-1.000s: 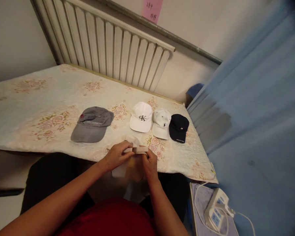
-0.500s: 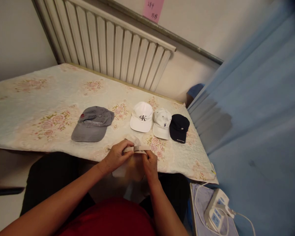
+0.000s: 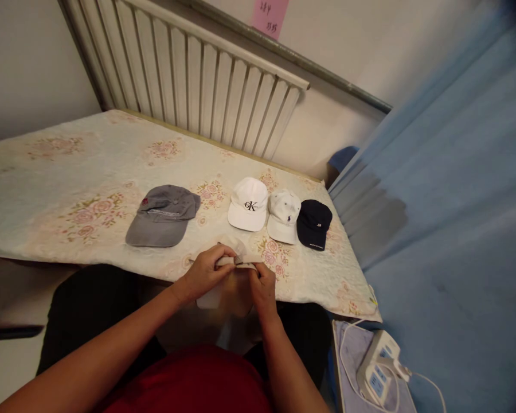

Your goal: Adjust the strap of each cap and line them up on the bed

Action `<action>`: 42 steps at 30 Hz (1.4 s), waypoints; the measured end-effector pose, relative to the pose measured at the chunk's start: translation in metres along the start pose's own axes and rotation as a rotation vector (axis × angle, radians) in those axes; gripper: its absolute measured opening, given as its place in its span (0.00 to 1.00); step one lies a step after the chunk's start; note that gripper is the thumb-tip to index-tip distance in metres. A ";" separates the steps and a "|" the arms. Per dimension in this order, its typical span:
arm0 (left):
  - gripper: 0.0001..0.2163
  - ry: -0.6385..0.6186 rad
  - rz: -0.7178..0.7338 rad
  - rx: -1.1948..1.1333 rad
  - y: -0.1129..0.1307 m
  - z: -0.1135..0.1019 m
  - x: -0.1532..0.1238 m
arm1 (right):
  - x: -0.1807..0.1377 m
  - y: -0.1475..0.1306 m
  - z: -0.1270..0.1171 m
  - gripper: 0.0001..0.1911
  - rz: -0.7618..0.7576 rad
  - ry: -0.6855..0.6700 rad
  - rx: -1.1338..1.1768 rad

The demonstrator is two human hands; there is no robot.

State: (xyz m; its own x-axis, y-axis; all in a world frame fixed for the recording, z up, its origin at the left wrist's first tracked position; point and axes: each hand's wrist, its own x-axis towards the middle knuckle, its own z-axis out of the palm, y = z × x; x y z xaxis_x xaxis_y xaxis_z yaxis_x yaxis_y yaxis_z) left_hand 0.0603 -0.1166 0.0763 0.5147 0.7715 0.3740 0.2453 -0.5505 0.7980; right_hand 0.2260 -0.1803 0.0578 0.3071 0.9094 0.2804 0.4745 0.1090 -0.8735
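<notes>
At the bed's near edge, my left hand [image 3: 208, 269] and my right hand [image 3: 264, 289] hold a pale beige cap [image 3: 237, 289] between them. Its adjustable back strap [image 3: 250, 259] runs across the top, pinched between fingers and thumb on both sides. A small dark piece, perhaps a buckle, shows by my left fingertips. Much of the cap hangs in shadow below my hands. Just beyond lie a white cap with black "CK"-like letters [image 3: 248, 205], a white cap with a small dark logo [image 3: 284, 217] and a black cap [image 3: 313, 223]. A grey cap [image 3: 163, 217] rests to the left.
A floral-sheeted bed [image 3: 34, 195] spans the view, with a white radiator [image 3: 206, 86] behind it. Blue curtain [image 3: 434, 229] hangs along the right. A white power strip [image 3: 378, 367] with cables sits on a small stand at lower right.
The strap has shifted slightly between my fingers, and less of the dark piece shows by my left fingertips. Both hands stay in nearly the same place; the other caps have not moved.
</notes>
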 end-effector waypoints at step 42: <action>0.06 -0.029 -0.083 -0.092 -0.002 -0.001 0.000 | 0.005 -0.006 -0.012 0.20 0.126 -0.150 0.371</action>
State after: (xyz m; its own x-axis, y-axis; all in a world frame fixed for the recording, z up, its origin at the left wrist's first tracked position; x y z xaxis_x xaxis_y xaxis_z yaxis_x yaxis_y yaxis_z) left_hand 0.0589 -0.1150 0.0751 0.5196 0.8030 0.2918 0.2123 -0.4522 0.8663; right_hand 0.2340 -0.1811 0.0694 0.2077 0.9702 0.1248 0.1031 0.1051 -0.9891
